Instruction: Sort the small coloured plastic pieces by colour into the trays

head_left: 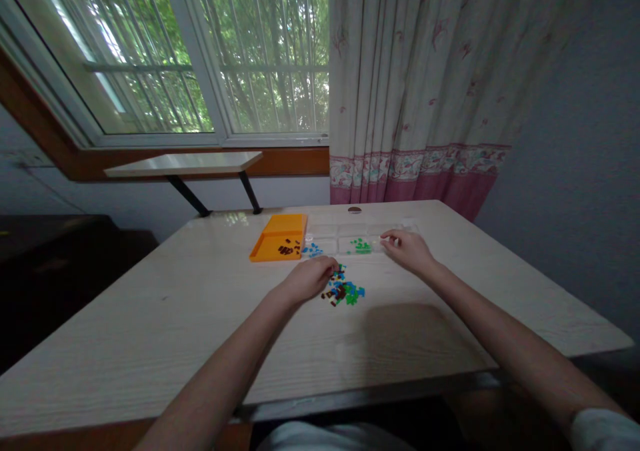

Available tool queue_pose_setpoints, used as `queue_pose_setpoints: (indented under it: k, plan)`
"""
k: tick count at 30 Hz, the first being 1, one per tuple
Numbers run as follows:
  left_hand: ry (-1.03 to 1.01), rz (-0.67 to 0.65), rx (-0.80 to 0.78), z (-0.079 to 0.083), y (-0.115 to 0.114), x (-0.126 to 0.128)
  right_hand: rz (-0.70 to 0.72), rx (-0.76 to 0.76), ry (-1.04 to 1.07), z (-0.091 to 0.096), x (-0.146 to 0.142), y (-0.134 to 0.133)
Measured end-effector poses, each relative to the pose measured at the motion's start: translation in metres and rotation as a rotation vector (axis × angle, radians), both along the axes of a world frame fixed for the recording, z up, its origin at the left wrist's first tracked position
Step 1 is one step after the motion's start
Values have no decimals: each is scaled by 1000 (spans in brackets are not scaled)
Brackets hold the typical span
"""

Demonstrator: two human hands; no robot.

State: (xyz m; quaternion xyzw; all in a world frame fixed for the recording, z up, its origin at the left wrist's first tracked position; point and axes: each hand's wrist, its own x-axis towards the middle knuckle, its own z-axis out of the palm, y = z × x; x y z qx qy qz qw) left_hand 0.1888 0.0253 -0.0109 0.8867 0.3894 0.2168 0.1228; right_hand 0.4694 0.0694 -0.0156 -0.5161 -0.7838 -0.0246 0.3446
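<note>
A loose pile of small blue, green and dark brown pieces lies on the table. At the pile's far left edge is my left hand, its fingers bent and pressed together; anything between them is hidden. Over the right part of a clear compartment tray, my right hand is closed in a pinch, and whatever it may hold is too small to name. Green pieces sit in a middle front compartment, blue pieces in the left front one. Dark brown pieces lie in an orange tray.
The orange tray stands against the clear tray's left side. A small raised shelf on black legs is at the table's back left. Behind the wooden table are a window and a floral curtain. A brown oval spot marks the far edge.
</note>
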Motion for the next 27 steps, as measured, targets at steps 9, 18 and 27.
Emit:
queue_pose_setpoints:
  k: [9,18,27]
  plan:
    - [-452,26,-314,-7,-1,15,327,-52,-19,1,-59,-45]
    - [-612,-79,-475,-13,-5,27,445,6,-14,-8,-65,-47]
    - [-545,-7,-418,-9,-4,26,377,-19,32,-1,-66,-49]
